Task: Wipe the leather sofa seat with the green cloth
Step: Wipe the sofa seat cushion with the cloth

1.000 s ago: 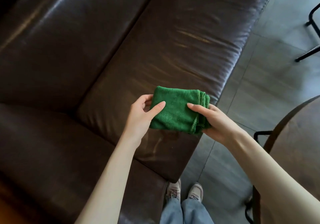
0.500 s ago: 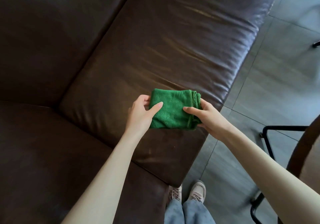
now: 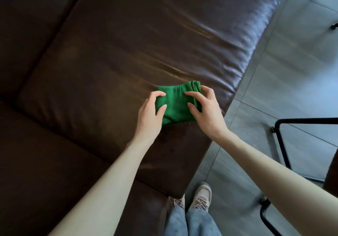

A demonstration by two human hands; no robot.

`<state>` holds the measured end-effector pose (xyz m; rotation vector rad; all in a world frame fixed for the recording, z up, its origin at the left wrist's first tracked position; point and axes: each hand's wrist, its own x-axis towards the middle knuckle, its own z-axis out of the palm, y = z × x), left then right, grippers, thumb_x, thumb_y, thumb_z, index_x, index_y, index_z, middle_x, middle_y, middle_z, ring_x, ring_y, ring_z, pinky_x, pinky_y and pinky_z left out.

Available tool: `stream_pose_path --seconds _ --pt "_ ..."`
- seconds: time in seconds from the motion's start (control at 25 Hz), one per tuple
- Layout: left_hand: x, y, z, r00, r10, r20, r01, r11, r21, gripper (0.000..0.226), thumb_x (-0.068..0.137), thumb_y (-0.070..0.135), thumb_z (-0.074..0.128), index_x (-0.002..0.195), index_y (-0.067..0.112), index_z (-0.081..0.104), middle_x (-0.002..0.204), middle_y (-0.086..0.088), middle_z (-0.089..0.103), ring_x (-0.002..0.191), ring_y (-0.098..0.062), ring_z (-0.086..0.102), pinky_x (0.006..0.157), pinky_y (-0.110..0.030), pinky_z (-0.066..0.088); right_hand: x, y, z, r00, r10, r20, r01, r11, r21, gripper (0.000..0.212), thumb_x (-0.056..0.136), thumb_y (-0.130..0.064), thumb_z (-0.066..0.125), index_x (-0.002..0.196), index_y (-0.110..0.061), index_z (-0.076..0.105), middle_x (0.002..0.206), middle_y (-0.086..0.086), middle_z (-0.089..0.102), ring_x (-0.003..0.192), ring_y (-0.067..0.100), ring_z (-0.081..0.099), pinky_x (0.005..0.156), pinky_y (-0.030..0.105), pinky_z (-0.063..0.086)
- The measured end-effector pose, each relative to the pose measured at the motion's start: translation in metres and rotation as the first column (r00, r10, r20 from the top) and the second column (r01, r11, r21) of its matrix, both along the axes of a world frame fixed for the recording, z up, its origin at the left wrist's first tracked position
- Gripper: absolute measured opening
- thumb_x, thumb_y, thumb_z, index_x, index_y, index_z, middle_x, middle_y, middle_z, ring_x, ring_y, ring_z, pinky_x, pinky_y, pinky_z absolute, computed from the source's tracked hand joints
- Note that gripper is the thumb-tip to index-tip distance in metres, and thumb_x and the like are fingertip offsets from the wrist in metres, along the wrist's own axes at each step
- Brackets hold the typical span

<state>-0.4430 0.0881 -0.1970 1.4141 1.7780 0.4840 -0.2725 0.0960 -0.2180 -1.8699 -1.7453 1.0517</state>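
Grey tiled floor (image 3: 285,93) is running along the right side, its thin grout lines crossing at angles. Soft daylight is falling from the upper right, brightening the tiles there. A black metal frame (image 3: 282,144) is standing on the floor near the right edge.

Dim, soft picture; daylight glare streaks the sofa seat (image 3: 210,40) from the right.

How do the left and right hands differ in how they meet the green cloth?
The left hand covers the green cloth's left edge, fingers curled; the right hand spreads wider over its right side, one finger at the layered far corner. The left hand sits slightly nearer the camera. Both hold it over the sofa seat.
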Motion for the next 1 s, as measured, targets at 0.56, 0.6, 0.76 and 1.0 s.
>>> stream_pose_path --seconds 0.56,0.6,0.76,1.0 --pt "-0.016 -0.018 -0.037 0.717 -0.516 -0.468 0.542 0.835 -0.090 0.061 0.094 0.032 0.052 0.148 0.018 0.026 0.161 0.002 0.014 0.148 -0.020 0.012 0.117 -0.036 0.022 0.014 -0.005 -0.031 0.613 0.587 0.528 -0.660 0.748 -0.065 0.072 0.085 -0.031 0.061 0.147 -0.015 0.027 0.159 0.004 0.019 0.147 0.026 0.004 0.120 0.043 0.008" --pt "-0.017 -0.020 -0.038 0.662 -0.571 -0.485 0.597 0.794 -0.120 0.062 0.095 0.031 0.051 0.149 0.018 0.024 0.161 0.001 0.018 0.149 -0.019 0.009 0.119 -0.034 0.016 0.015 -0.004 -0.032 0.593 0.603 0.534 -0.687 0.725 -0.056 0.066 0.089 -0.022 0.056 0.147 -0.015 0.025 0.158 0.006 0.021 0.147 0.026 0.006 0.119 0.039 0.003" --pt "-0.021 -0.016 -0.045 0.627 -0.632 -0.457 0.624 0.758 -0.192 0.062 0.097 0.013 0.048 0.150 0.019 0.016 0.161 0.004 0.015 0.149 -0.015 0.006 0.118 -0.029 0.016 0.009 0.001 -0.039 0.551 0.632 0.544 -0.722 0.688 -0.069 0.058 0.096 -0.003 0.037 0.148 -0.006 0.012 0.159 0.014 0.016 0.146 0.030 0.014 0.119 0.037 0.008" --pt "-0.007 -0.012 -0.040 0.679 -0.574 -0.458 0.550 0.811 -0.200 0.065 0.091 -0.010 0.041 0.148 0.018 0.026 0.159 0.004 0.024 0.146 -0.012 0.017 0.104 -0.032 0.041 -0.008 -0.007 -0.043 0.541 0.643 0.542 -0.681 0.713 -0.166 0.057 0.093 0.007 0.031 0.147 0.000 0.011 0.158 0.018 0.016 0.144 0.032 0.019 0.089 0.040 0.050"
